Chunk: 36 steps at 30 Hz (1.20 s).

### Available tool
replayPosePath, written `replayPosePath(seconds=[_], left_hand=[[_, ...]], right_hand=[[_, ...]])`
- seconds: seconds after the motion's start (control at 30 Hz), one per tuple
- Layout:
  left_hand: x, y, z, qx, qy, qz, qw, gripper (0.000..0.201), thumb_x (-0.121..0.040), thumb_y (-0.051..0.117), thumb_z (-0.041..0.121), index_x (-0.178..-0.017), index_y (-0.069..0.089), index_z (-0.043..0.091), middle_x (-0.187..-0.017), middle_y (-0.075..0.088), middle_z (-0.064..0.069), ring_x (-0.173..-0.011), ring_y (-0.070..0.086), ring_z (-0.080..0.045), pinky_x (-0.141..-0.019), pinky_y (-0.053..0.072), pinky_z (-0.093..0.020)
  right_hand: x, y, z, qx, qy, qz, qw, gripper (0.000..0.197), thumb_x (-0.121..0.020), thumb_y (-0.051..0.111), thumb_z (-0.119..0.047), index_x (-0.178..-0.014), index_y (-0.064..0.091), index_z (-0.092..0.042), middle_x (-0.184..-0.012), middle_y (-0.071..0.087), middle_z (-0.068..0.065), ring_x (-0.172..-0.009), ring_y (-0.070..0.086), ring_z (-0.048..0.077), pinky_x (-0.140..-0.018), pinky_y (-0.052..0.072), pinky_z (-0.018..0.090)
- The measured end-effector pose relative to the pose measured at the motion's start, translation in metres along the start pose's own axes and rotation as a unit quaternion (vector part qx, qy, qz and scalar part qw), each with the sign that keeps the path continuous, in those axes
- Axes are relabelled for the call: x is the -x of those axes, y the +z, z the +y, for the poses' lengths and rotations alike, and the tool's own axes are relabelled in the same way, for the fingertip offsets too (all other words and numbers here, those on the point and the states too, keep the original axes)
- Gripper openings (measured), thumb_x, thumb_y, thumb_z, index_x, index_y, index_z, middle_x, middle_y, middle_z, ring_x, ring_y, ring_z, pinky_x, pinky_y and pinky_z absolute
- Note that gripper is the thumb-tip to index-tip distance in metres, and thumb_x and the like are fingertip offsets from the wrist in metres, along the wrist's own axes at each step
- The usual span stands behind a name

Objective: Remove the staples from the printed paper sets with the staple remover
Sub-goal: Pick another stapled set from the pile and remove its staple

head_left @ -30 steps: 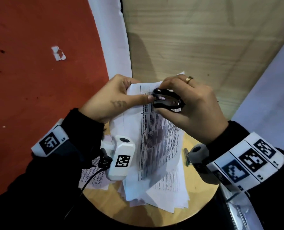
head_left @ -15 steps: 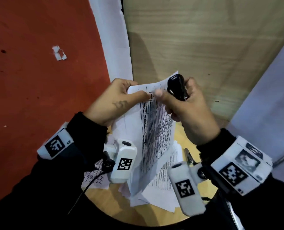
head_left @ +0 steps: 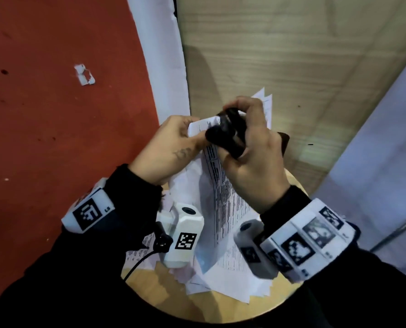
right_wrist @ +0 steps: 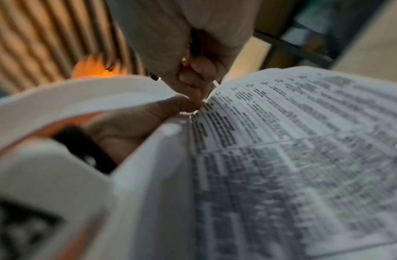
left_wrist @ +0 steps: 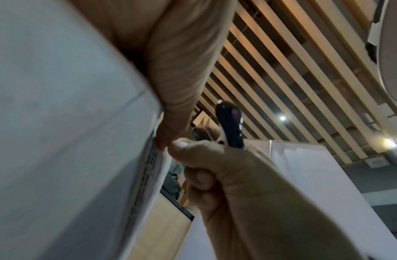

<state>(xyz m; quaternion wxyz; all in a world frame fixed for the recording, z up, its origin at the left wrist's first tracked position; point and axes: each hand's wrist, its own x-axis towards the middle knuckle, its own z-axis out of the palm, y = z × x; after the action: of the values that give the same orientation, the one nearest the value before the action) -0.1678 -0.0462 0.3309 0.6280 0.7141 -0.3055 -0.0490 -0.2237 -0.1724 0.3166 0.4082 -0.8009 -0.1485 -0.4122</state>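
The printed paper set [head_left: 223,204] carries dense tabular text, too blurred to read in any view. Square black-and-white coded markers stand on the left wristband [head_left: 89,213], the right wristband [head_left: 308,242] and the left wrist camera [head_left: 185,241]; a small character beside the left band's marker is illegible.

Blurred printed paper set [right_wrist: 293,149] pinched at its corner by fingertips [right_wrist: 177,105]
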Motion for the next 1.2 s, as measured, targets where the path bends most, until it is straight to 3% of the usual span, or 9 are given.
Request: replayPosePath(seconds=[0.13,0.27,0.37,0.5,0.6,0.73,0.87,1.0,1.2], left_hand=[[0.002,0.002,-0.001,0.032,-0.001,0.000,0.999,0.014,-0.085,0.059,0.014,-0.081,0.062,0.000,-0.080,0.060,-0.012,-0.068,0.054,-0.014,-0.059,0.046,-0.021],[-0.003,-0.004,-0.005,-0.084,0.033,0.040,0.995,0.046,-0.071,0.063,0.042,-0.084,0.065,-0.002,-0.079,0.065,-0.020,-0.073,0.051,-0.016,-0.064,0.045,-0.036],[-0.005,-0.005,-0.007,-0.208,0.078,0.061,0.973,0.049,-0.074,0.056,0.050,-0.086,0.069,0.005,-0.082,0.067,-0.027,-0.071,0.050,-0.014,-0.067,0.048,-0.044],[-0.005,0.000,-0.007,-0.309,0.142,0.089,0.936,0.037,-0.084,0.056,0.034,-0.079,0.065,-0.001,-0.069,0.060,-0.013,-0.063,0.049,-0.014,-0.057,0.028,-0.031],[-0.006,-0.005,-0.008,-0.335,0.166,0.110,0.921,0.031,-0.086,0.056,0.028,-0.075,0.060,0.000,-0.067,0.053,-0.009,-0.063,0.045,-0.017,-0.057,0.026,-0.029],[-0.011,-0.021,-0.012,-0.337,0.154,0.102,0.923,0.037,-0.085,0.055,0.038,-0.080,0.062,0.003,-0.075,0.060,-0.015,-0.071,0.056,-0.032,-0.062,0.043,-0.042],[-0.014,-0.035,-0.012,-0.342,0.132,0.076,0.927,0.041,-0.080,0.049,0.052,-0.080,0.062,0.013,-0.076,0.060,-0.005,-0.071,0.058,-0.033,-0.066,0.048,-0.049],[-0.015,-0.045,-0.006,-0.369,0.127,0.041,0.920,0.018,-0.079,0.047,0.055,-0.066,0.055,0.045,-0.061,0.047,0.010,-0.059,0.044,-0.014,-0.059,0.035,-0.033],[-0.017,-0.053,-0.007,-0.383,0.129,0.027,0.914,0.042,-0.076,0.047,0.055,-0.082,0.066,0.018,-0.071,0.055,0.006,-0.071,0.055,-0.023,-0.064,0.041,-0.036]], right_hand=[[0.003,0.001,0.002,0.069,-0.077,-0.014,0.995,0.043,-0.072,0.037,-0.018,-0.115,0.035,-0.020,-0.084,0.066,0.009,-0.069,0.064,0.032,-0.059,0.052,0.037],[-0.002,0.002,0.010,-0.035,0.072,-0.013,0.997,0.043,-0.074,0.055,0.005,-0.106,0.045,-0.022,-0.082,0.057,-0.014,-0.076,0.060,0.009,-0.070,0.050,0.025],[-0.008,0.002,0.016,-0.113,0.160,-0.042,0.980,0.041,-0.081,0.058,0.005,-0.095,0.041,-0.029,-0.084,0.054,-0.015,-0.075,0.053,-0.001,-0.072,0.043,0.017],[-0.012,-0.004,0.017,-0.251,0.308,-0.090,0.913,0.029,-0.089,0.051,0.008,-0.087,0.042,-0.020,-0.071,0.045,-0.005,-0.047,0.041,-0.004,-0.046,0.032,0.012],[-0.014,-0.011,0.023,-0.320,0.395,-0.111,0.854,0.027,-0.088,0.049,0.012,-0.084,0.041,-0.014,-0.064,0.040,0.001,-0.035,0.032,0.001,-0.034,0.024,0.013],[-0.013,-0.011,0.052,-0.074,0.360,-0.078,0.927,0.028,-0.081,0.060,0.002,-0.095,0.044,-0.016,-0.074,0.053,0.001,-0.057,0.051,0.018,-0.047,0.037,0.027],[-0.005,-0.007,0.063,0.093,0.320,-0.101,0.937,0.033,-0.076,0.050,0.002,-0.099,0.041,-0.021,-0.098,0.066,0.015,-0.088,0.063,0.036,-0.080,0.051,0.048],[-0.009,-0.008,0.064,0.154,0.275,-0.087,0.945,0.036,-0.080,0.059,-0.002,-0.113,0.048,-0.014,-0.104,0.066,0.014,-0.098,0.059,0.033,-0.083,0.046,0.038],[-0.025,-0.003,0.054,0.088,0.212,-0.034,0.973,0.039,-0.077,0.068,-0.008,-0.110,0.049,-0.015,-0.097,0.061,-0.002,-0.092,0.057,0.019,-0.077,0.041,0.025]])
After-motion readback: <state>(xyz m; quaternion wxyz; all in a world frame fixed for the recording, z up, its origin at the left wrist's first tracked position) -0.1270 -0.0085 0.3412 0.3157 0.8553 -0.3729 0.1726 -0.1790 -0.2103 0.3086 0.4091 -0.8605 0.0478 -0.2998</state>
